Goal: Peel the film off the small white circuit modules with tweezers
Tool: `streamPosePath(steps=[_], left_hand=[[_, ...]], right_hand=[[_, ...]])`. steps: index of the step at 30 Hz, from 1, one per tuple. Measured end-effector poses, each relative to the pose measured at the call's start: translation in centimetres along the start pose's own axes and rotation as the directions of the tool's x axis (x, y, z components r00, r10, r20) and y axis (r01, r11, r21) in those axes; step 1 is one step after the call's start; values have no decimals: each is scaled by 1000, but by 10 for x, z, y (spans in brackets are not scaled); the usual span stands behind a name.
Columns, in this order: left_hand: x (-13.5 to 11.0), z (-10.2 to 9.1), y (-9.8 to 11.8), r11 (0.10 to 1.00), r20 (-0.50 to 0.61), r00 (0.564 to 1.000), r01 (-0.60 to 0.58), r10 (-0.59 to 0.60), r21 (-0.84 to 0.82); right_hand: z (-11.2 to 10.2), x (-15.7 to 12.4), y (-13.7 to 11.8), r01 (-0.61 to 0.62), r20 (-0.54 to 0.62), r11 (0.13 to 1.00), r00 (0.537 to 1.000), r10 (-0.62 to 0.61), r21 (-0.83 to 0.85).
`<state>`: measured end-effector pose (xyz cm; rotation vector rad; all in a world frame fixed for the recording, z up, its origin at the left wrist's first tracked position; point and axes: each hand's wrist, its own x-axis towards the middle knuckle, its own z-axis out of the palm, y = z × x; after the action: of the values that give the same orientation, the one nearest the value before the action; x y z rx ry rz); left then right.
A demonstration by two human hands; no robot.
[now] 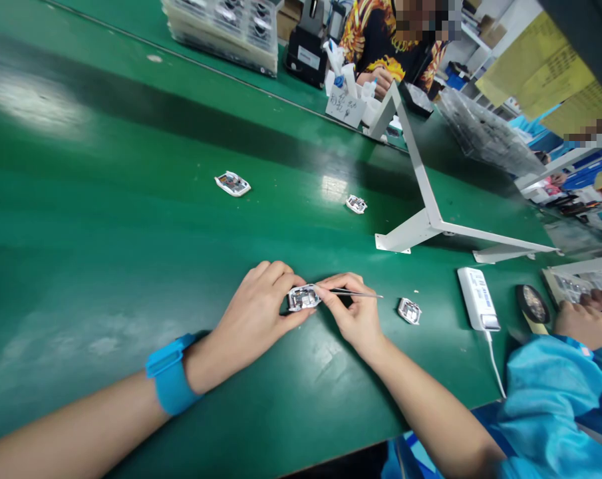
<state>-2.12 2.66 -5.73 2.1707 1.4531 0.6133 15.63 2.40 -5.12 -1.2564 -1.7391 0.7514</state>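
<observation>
Between my hands is a small white watch case (303, 299) with its metallic inner parts facing up. My left hand (261, 303) grips its left side, thumb along the near edge and fingers at the far edge. At the case's right end, my right hand (353, 313) has its thumb and fingertips closed by the rim. Thin metal tweezers (355, 293) are held in that hand and point to the right, away from the case. A similar watch case (409, 311) lies to the right of my right hand. Two more, one left (233, 183) and one right (356, 204), lie farther back.
A white metal stand (415, 226) rises at the back right. Beyond my right hand lie a white power strip (479, 299) with its cable and a round dark-topped object (533, 304). A co-worker's hands (587, 322) are at far right. Clear trays (225, 30) stand behind, near another person.
</observation>
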Motion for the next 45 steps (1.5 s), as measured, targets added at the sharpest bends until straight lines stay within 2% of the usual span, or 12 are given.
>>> streamPosePath(steps=[24,28,33,39,42,45], left_hand=[[-2,-3,8,1000,-18,1000,3,-3,14],[-2,-6,12,1000,-15,1000,-10,10,-11],[-3,-7,16,996,42,998,58,-55,-64],[-4,-6,16,998,25,998,62,-62,-17],[1,-9,15,999,31,998,47,-48,14],[18,-16,7,998,7,999,36,-36,50]], right_hand=[[0,-2,3,57,-27,998,998,-57,-22],[-3,-5,-1,25,-45,1000,999,-25,2],[-13,-7,-2,-23,-134,995,990,37,99],[-19,-7,0,-37,-158,991,986,57,129],[-19,-7,-1,-47,-154,992,986,65,115],[-20,-7,-3,-51,-148,994,987,66,99]])
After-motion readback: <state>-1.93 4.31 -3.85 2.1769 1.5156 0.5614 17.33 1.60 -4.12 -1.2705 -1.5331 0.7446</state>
